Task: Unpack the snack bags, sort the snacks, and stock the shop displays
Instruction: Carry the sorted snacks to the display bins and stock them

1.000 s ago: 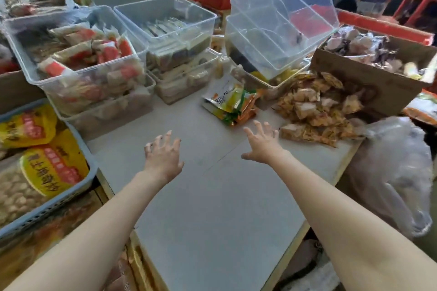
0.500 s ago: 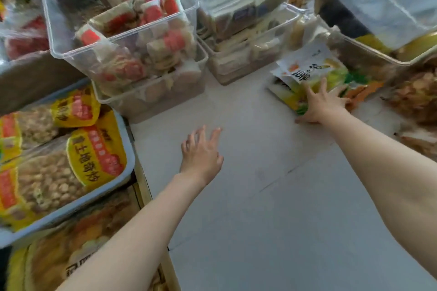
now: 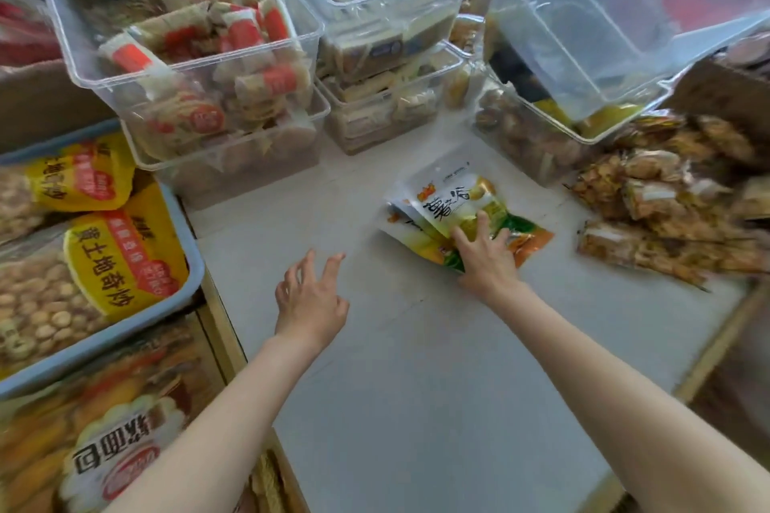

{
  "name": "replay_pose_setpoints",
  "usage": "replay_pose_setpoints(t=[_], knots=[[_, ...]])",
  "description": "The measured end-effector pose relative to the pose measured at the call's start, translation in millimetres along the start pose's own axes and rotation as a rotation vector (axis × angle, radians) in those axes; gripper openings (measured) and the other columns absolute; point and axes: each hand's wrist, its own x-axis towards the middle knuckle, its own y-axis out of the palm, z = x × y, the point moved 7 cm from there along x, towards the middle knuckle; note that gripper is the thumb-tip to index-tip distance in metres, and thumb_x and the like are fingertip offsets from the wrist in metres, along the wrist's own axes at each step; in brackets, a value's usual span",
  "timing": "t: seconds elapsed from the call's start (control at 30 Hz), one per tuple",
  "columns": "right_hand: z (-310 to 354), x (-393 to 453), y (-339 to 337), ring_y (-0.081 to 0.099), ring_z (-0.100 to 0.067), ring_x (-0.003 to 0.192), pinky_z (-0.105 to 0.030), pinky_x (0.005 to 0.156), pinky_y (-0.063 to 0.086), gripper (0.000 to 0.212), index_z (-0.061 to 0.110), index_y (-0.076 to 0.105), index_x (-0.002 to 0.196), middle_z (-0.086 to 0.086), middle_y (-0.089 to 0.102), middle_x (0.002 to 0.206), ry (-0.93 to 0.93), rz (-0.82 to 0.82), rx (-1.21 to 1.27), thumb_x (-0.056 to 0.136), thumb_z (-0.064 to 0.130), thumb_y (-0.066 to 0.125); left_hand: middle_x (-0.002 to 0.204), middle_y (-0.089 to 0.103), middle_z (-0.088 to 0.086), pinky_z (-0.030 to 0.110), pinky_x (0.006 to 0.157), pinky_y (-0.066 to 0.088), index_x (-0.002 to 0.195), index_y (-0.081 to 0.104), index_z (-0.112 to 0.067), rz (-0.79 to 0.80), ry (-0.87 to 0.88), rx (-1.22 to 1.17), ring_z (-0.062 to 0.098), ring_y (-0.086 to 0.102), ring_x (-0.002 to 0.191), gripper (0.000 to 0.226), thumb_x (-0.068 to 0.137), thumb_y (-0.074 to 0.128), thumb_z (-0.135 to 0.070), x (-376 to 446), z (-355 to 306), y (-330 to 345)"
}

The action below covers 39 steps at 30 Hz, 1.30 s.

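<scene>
Head view. Snack packets [image 3: 454, 212] lie on the grey worktop [image 3: 416, 387], at about 1 o'clock from centre. Right hand [image 3: 485, 258] rests on their near end, fingers spread flat. Left hand [image 3: 310, 300], at 8 o'clock from the packets, hovers apart with loosely spread fingers, empty.

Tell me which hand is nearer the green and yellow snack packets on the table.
Right. The right hand rests on the snack packets, fingers spread over them. The left hand hovers over bare table to their left, touching nothing.
</scene>
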Motion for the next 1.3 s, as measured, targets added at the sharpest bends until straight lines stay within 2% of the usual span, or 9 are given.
replay_pose_setpoints(t=[0.17, 0.27, 0.33, 0.43, 0.7, 0.83, 0.93, 1.03, 1.3], knots=[[63, -118, 20, 0.026, -0.043, 0.128, -0.044, 0.084, 0.051, 0.071, 0.024, 0.030, 0.136, -0.010, 0.007, 0.149, -0.133, 0.122, 0.043, 0.079, 0.044, 0.066, 0.149, 0.018, 0.019, 0.047, 0.106, 0.027, 0.147, 0.016, -0.029, 0.188, -0.070, -0.271, 0.039, 0.025, 0.134, 0.060, 0.094, 0.043, -0.024, -53, 9, 15], [69, -120, -7, 0.031, -0.036, 0.130, -0.047, 0.098, 0.041, 0.074, 0.025, 0.032, 0.138, -0.009, 0.016, 0.150, -0.074, -0.025, 0.179, 0.079, 0.062, 0.058, 0.146, 0.022, 0.021, 0.044, 0.105, 0.031, 0.149, 0.010, -0.030, 0.290, -0.131, -0.330, 0.042, 0.033, 0.129, 0.061, 0.097, 0.041, -0.028, -78, 32, 26], [56, -97, -10, 0.026, -0.038, 0.134, -0.049, 0.105, 0.031, 0.089, 0.024, 0.022, 0.144, -0.011, 0.014, 0.153, 0.064, -0.023, 0.275, 0.075, 0.062, 0.064, 0.146, 0.023, 0.023, 0.039, 0.104, 0.033, 0.149, 0.006, -0.029, 0.335, -0.166, -0.346, 0.040, 0.037, 0.128, 0.062, 0.097, 0.040, -0.030, -90, 46, 30], [43, -69, 31, 0.025, -0.037, 0.138, -0.047, 0.111, 0.028, 0.116, 0.016, 0.006, 0.149, -0.017, 0.019, 0.153, 0.210, 0.283, 0.566, 0.066, 0.056, 0.076, 0.148, 0.028, 0.024, 0.036, 0.104, 0.036, 0.150, 0.004, -0.028, 0.372, -0.201, -0.417, 0.037, 0.041, 0.129, 0.066, 0.097, 0.042, -0.034, -98, 59, 34], [88, -80, 66, 0.047, -0.033, 0.124, -0.047, 0.100, 0.045, 0.108, 0.018, 0.014, 0.148, -0.011, 0.040, 0.142, 0.182, 0.468, 0.914, 0.067, 0.020, 0.085, 0.155, 0.018, 0.009, 0.039, 0.111, 0.030, 0.150, -0.005, -0.015, 0.444, -0.305, -0.872, 0.028, 0.029, 0.138, 0.085, 0.092, 0.055, -0.033, -101, 38, 55], [97, -88, 45, 0.065, -0.028, 0.098, -0.043, 0.083, 0.056, 0.070, 0.009, 0.044, 0.129, -0.010, 0.061, 0.113, 0.173, 0.475, 1.070, 0.070, 0.009, 0.080, 0.152, 0.026, 0.009, 0.045, 0.111, 0.031, 0.150, -0.002, -0.021, 0.354, -0.238, -0.987, 0.029, 0.032, 0.136, 0.098, 0.082, 0.069, -0.019, -98, 35, 39], [114, -97, 2, 0.065, -0.016, 0.067, -0.024, 0.053, 0.056, 0.059, 0.006, 0.042, 0.124, -0.014, 0.061, 0.106, 0.129, 0.361, 1.181, 0.075, -0.005, 0.072, 0.152, 0.027, 0.008, 0.042, 0.109, 0.034, 0.149, -0.001, -0.019, 0.245, -0.221, -1.015, 0.029, 0.034, 0.135, 0.095, 0.084, 0.068, -0.018, -103, 49, 8], [149, -115, -50, 0.060, -0.012, 0.050, -0.026, 0.049, 0.056, 0.051, 0.007, 0.045, 0.121, -0.015, 0.064, 0.096, -0.004, 0.263, 1.157, 0.077, -0.010, 0.066, 0.149, 0.033, 0.008, 0.035, 0.104, 0.035, 0.149, 0.004, -0.013, 0.076, -0.213, -1.009, 0.028, 0.037, 0.133, 0.086, 0.088, 0.064, -0.021, -113, 85, -34], [341, -206, -161, 0.063, -0.022, 0.101, -0.043, 0.084, 0.056, 0.046, 0.019, 0.058, 0.111, -0.007, 0.063, 0.114, -0.494, 0.019, 0.723, 0.073, -0.002, 0.072, 0.151, 0.031, 0.006, 0.053, 0.106, 0.036, 0.144, 0.005, -0.044, -0.172, -0.101, -1.087, 0.026, 0.036, 0.135, 0.131, 0.038, 0.078, -0.074, -194, 267, -156]])
